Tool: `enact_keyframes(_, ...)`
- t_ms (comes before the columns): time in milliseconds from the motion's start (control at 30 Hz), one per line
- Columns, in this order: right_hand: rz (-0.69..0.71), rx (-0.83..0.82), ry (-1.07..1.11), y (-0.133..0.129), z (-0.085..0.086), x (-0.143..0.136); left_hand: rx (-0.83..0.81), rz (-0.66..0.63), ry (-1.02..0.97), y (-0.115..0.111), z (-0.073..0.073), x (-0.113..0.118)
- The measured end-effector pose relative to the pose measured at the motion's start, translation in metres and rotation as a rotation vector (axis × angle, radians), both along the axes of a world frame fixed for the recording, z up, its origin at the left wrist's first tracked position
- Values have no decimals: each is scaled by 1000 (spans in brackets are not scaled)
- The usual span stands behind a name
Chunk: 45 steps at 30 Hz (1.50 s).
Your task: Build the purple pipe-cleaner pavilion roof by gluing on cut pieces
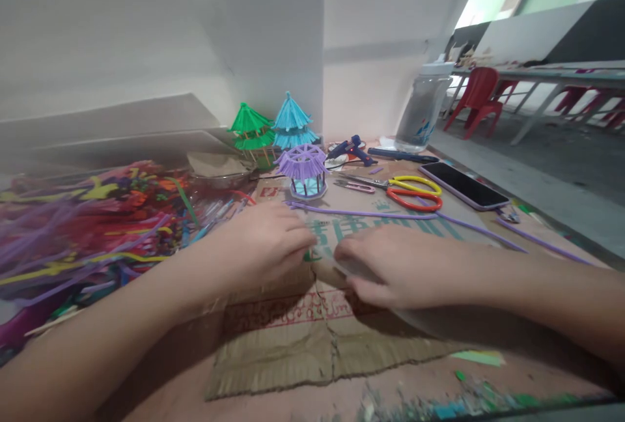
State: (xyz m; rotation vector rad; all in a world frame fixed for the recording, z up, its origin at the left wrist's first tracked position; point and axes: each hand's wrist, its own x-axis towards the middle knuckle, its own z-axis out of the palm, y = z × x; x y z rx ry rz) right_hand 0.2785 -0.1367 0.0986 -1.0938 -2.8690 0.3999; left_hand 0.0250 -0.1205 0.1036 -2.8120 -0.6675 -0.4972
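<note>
A small purple model house (303, 165) stands upright on its many-sided base just beyond the person's left hand (276, 236), fringed roof flaring below an open-framed top; in front, a thin purple strip (361, 213) stretches rightward past the right hand (385, 266).

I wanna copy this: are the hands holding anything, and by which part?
I can't tell: nothing shows in the left hand or right hand, but blur could hide something small.

On my feed I have the left hand (271, 239) and right hand (383, 264), both curled, over cardboard (266, 366), a purple strip (361, 213) and purple pavilion (303, 164) beyond.
</note>
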Motion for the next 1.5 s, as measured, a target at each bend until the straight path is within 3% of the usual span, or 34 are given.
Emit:
enact_keyframes(100,-25,-70,2,13,8,3,166,-91,-19,-3,-5,3)
enact_keyframes(167,-27,-139,47,28,10,8,140,-97,52,-5,-17,9)
enact_keyframes(300,-66,-314,151,55,8,19,-60,210,177,-4,-50,21)
enact_keyframes(400,-63,-362,236,67,1,24,-192,261,216,-8,-64,24)
enact_keyframes(500,-54,-380,261,72,-3,26,-383,235,228,-21,-52,24)
enact_keyframes(567,-50,-389,263,74,-5,28,-540,63,229,-27,-36,25)
enact_keyframes(633,-63,-417,276,77,-7,29,-727,-199,192,-27,-23,27)
enact_keyframes(667,-74,-439,291,79,-8,30,-769,-242,131,-24,-20,27)
enact_keyframes(700,-84,-467,310,81,-10,30,-747,-199,51,-18,-20,26)
enact_keyframes(733,-96,-495,339,83,-12,31,-616,-94,-55,-11,-23,25)
enact_keyframes(800,-116,-541,420,86,-18,31,-208,110,-208,7,-35,21)
enact_keyframes(900,-147,-586,539,91,-26,31,77,198,-185,29,-55,16)
enact_keyframes(1033,-128,-603,558,94,-30,32,107,218,-169,41,-66,19)
enact_keyframes(1367,-97,-417,248,77,-5,25,96,224,-167,39,-58,24)
enact_keyframes(1500,-65,-377,217,71,0,19,141,196,-177,35,-53,25)
